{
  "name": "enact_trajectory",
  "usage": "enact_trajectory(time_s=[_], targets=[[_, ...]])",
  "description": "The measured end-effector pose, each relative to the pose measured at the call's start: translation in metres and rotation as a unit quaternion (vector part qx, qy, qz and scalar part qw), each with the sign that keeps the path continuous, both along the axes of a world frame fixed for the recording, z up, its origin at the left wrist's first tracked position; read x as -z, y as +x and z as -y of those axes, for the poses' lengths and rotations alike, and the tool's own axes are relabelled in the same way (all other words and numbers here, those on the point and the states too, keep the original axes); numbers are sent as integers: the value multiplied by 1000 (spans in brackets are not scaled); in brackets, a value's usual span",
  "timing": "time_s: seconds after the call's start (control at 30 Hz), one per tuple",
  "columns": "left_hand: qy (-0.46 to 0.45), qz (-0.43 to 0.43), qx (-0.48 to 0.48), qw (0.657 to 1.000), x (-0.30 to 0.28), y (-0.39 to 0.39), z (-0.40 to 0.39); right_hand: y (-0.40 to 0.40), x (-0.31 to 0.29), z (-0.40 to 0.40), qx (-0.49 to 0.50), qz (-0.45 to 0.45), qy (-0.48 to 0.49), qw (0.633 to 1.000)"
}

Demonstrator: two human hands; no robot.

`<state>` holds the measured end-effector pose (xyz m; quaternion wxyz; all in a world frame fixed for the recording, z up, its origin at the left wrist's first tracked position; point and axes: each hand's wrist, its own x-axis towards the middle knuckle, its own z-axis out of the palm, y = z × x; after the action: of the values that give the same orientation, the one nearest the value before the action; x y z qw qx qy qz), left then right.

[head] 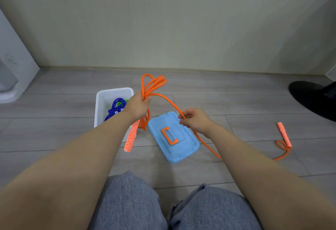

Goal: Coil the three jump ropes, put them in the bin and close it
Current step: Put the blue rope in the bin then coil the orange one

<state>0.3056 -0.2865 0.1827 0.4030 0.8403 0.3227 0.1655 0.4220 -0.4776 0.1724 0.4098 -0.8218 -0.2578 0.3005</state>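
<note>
1. Right around the middle of the frame, the left hand (139, 105) is held up with its fingers curled tight round a bunch of loops of the orange rope (153, 84). Some loops stick up above the fist, others hang below it.
2. One orange patterned handle (131, 137) dangles under that hand, tilted, its lower end over the floor between the bin and the lid.
3. From the fist, a single strand arcs over to the right hand (195, 120), just right of center. That hand pinches the strand between fingertips and thumb, other fingers loosely curled.
4. Past the right hand the rope runs down behind the forearm and across the floor to the right, ending in a small loop beside the second orange handle (284, 135), which lies flat on the floor at the right of the frame, well apart from everything else.
5. White bin (109, 95) sits left of center, open, partly hidden by the left forearm. Inside it you can see a coiled blue rope (116, 107) and a bit of a green rope (121, 102) behind it.
6. Blue lid (174, 137) lies flat on the floor just right of the bin, below the right hand, with an orange carry handle (169, 136) on top.
7. Bottom of the frame: knees in grey trousers (131, 202). Grey plank floor (54, 129), pale wall (163, 20) behind, and something round and black (312, 97) at the right edge.
</note>
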Motion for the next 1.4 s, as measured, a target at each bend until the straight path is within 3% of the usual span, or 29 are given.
enact_trajectory(time_s=[0.07, 0.2, 0.3, 0.47, 0.7, 0.9, 1.0, 1.17, 1.3, 1.4], targets=[[-22, 30, -21, 999, -4, -1, 1, 2, -1, -1, 42, 17, 30, 999], [-33, -27, 95, 995, -2, -1, 10, 1, -10, -11, 127, 12, 137, 982], [-41, -75, 166, 982, -2, 1, 18, -5, -17, -19, 115, 24, 169, 979], [-118, -36, 167, 978, -6, 2, 21, -5, -20, -25, 111, 42, 203, 972], [-165, -32, 186, 968, -9, 3, 24, -9, -28, -35, 143, -42, 236, 960], [-285, -64, 220, 931, -7, 5, 29, -11, -32, -45, 195, -97, 263, 940], [-298, -85, 237, 921, -9, 5, 30, -11, -35, -44, 214, -119, 276, 930], [-264, -96, 242, 929, -10, 6, 30, -7, -38, -41, 255, -203, 325, 888], [-212, -69, 221, 950, -12, 9, 31, -8, -43, -41, 270, -298, 402, 823], [-279, -5, 169, 945, -10, 11, 31, -10, -47, -39, 231, -307, 417, 824]])
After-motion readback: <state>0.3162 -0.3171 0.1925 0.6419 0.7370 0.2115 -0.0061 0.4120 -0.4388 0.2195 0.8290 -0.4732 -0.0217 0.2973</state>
